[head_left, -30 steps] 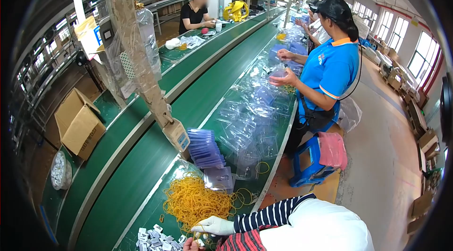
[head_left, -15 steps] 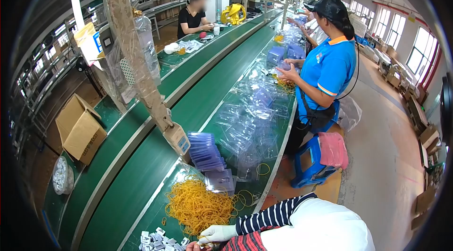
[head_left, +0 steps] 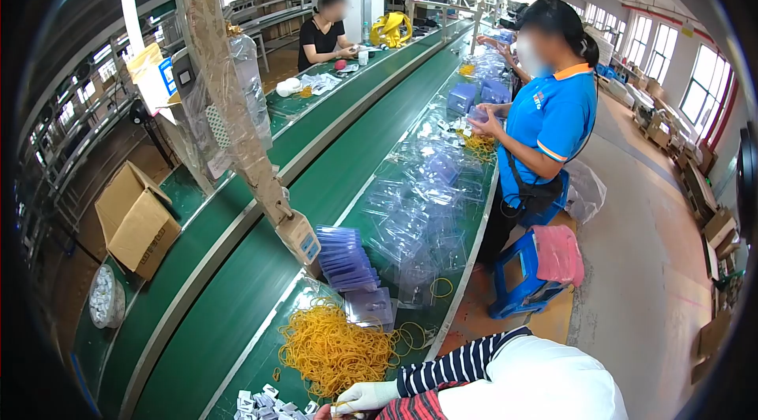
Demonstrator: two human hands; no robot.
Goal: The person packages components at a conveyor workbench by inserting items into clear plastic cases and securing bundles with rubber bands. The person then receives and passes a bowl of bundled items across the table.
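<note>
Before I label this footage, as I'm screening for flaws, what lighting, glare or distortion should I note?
Head view: wide-angle distortion bends the green belt, and the corners go black; the tube lamp is blown out, the windows nearly so; glare streaks the clear plastic pieces; two workers' faces are blurred.

Navy-white striped sleeve (head_left: 452, 362), yellow bands (head_left: 335, 347)

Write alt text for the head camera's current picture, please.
A white-gloved hand is at the edge of a heap of yellow bands on a green bench, near small white pieces; farther along, a person in blue holds clear plastic.
</note>
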